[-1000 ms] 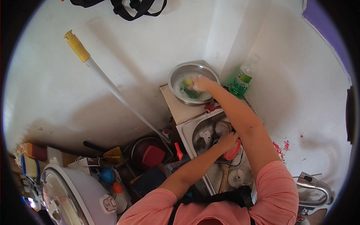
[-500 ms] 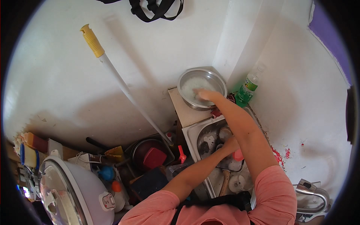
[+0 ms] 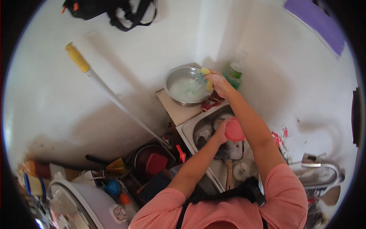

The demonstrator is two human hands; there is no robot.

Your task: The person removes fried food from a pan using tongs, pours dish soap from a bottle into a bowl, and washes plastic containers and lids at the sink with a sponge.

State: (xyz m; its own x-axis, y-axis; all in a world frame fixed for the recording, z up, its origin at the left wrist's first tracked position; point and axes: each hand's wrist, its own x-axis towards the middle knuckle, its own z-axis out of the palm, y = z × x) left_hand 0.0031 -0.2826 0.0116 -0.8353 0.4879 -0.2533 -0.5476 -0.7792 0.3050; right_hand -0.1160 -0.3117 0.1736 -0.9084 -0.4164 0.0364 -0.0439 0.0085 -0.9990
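My right hand (image 3: 220, 83) grips a yellow sponge (image 3: 209, 84) with bluish-green scrubbing mesh, held over the right rim of a steel basin (image 3: 170, 92). Cloudy, soapy water fills part of that basin. Suds show on the fingers. Lower down, above the sink (image 3: 187, 134), my left hand (image 3: 221, 133) is closed on a pink round plastic container (image 3: 235, 129); whether it is a cup or a bowl I cannot tell. Beneath it in the sink lie a dark wet pan (image 3: 233, 152) with a wooden handle (image 3: 228, 173) and a pale round lid-like piece (image 3: 243, 171).
A green bottle (image 3: 234, 72) stands in the corner behind my right hand. Below the faucet (image 3: 324, 171) hangs a spatula (image 3: 331, 195). A yellow-gripped pole (image 3: 114, 97) leans on the wall. At lower left are a rice cooker (image 3: 91, 204) and stacked pans (image 3: 142, 162).
My right hand has come up out of the basin water with the sponge. My left hand has lifted the pink container higher above the sink. The view has shifted.
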